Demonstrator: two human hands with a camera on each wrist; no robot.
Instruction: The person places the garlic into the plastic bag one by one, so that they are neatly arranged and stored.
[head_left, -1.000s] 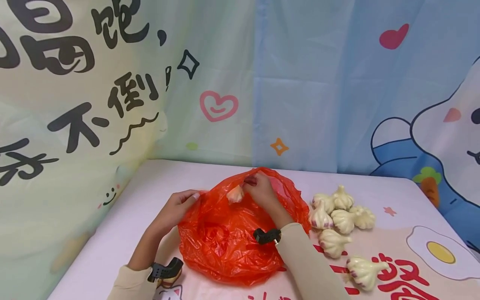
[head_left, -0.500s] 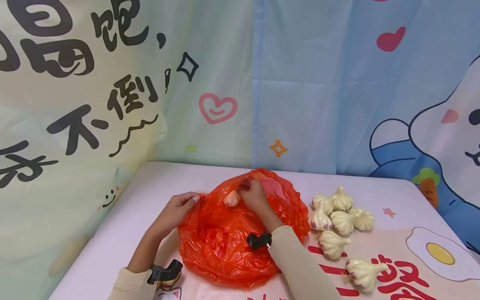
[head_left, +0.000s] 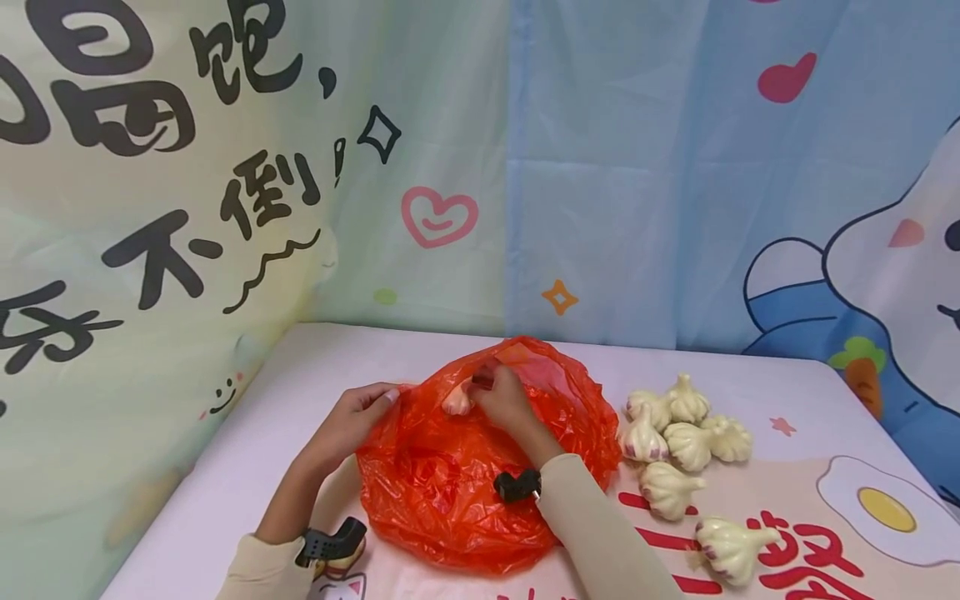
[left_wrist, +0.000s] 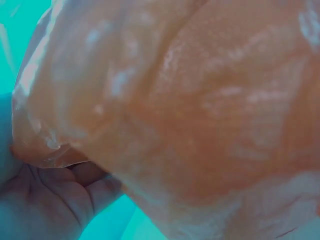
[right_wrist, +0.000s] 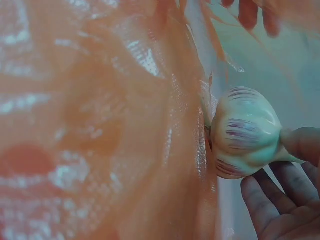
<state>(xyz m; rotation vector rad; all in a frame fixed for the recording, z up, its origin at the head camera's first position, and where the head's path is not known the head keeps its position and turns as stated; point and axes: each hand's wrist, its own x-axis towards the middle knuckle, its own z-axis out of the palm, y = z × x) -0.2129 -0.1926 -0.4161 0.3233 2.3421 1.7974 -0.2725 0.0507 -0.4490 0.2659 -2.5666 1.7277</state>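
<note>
Pale garlic bulbs (head_left: 686, 446) number seven beside one bag (head_left: 472, 500), fingers (right_wrist: 256, 200) holding another (right_wrist: 247, 132).

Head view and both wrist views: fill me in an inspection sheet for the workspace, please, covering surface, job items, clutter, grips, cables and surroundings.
Surface: pale table with printed lettering and a fried egg.
Job items: red plastic bag, crumpled, mouth open; one held garlic bulb at the mouth; seven more bulbs on the table, right of the bag.
Clutter: nothing seen for certain; a brown shape by the left wrist may be print.
Left grip: holds the bag's edge.
Right grip: pinches the bulb at its stem.
Cables: nothing seen.
Surroundings: printed cloth backdrop behind and at left.
</note>
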